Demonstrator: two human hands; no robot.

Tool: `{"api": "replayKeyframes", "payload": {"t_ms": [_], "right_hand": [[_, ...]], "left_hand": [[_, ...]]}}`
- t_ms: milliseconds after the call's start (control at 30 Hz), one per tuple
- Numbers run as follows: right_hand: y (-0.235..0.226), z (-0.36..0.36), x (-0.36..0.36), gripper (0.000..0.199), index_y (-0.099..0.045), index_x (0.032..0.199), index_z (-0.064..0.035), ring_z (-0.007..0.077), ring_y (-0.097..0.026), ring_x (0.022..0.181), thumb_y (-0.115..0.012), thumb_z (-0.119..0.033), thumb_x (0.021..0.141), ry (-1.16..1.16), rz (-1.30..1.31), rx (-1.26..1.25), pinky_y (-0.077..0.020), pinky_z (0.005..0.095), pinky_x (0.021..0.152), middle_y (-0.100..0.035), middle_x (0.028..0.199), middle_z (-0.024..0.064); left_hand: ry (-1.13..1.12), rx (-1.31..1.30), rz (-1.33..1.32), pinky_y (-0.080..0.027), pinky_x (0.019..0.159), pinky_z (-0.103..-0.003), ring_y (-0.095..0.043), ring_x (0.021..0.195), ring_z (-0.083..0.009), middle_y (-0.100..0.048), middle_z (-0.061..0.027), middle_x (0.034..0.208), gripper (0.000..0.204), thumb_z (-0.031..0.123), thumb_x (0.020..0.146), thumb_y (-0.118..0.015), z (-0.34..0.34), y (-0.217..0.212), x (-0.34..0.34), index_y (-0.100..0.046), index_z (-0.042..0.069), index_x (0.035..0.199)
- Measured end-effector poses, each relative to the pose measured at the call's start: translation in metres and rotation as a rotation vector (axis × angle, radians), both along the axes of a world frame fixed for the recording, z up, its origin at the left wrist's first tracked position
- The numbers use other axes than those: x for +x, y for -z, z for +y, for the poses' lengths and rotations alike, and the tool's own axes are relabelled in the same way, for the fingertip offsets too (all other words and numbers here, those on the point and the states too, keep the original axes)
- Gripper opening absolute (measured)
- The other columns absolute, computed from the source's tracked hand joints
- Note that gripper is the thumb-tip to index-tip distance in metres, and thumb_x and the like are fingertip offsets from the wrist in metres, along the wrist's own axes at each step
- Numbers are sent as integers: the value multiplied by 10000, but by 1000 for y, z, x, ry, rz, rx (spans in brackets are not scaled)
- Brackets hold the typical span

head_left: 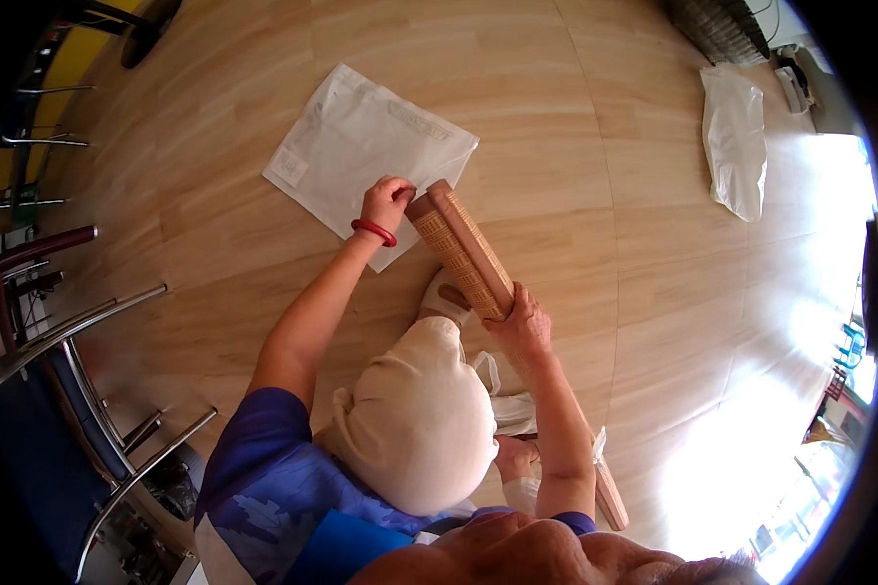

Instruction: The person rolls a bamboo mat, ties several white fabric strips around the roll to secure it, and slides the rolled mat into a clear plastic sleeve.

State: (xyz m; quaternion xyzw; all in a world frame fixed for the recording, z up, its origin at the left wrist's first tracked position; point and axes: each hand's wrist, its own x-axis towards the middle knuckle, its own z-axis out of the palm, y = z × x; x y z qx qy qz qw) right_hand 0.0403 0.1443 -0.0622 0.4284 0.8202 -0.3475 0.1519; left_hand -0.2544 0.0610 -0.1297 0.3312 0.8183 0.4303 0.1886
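Note:
A long folded woven mat [463, 255], tan with brown cloth edging, slants up in front of my knee. My right hand [523, 325] is wrapped round its lower end. At its upper end, my left hand [390, 201], with a red bangle at the wrist, has its fingers pinched together. Something small and dark shows at those fingertips, but I cannot make out what it is. Below the left hand a flat whitish plastic bag [351, 136] lies on the floor, printed and with a label at one corner.
Another crumpled white plastic bag [735, 141] lies at the far right. Chairs with metal legs [98, 390] line the left side. A brown-edged strip [610, 495] shows beyond my right forearm, and white bag-like material [512, 411] lies by my feet. Wood-look floor [673, 283] surrounds me.

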Motion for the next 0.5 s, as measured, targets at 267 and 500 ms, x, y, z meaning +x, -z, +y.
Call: {"api": "replayKeyframes", "payload": {"t_ms": [267, 500], "right_hand": [[10, -7, 2, 781, -405, 1230, -72, 346, -550, 979, -758, -308, 575, -3, 16, 39, -464, 450, 807, -575, 1020, 183], [15, -1, 6, 758, -420, 1197, -69, 356, -557, 956, -767, -310, 568, 10, 34, 77, -469, 454, 788, -578, 1003, 191]], "left_hand": [[195, 48, 376, -487, 600, -324, -580, 680, -245, -563, -67, 749, 25, 60, 764, -614, 14, -40, 20, -605, 81, 773], [605, 146, 692, -476, 593, -356, -571, 666, -224, -529, -49, 720, 20, 98, 724, -553, 43, -44, 89, -571, 89, 722]]}}
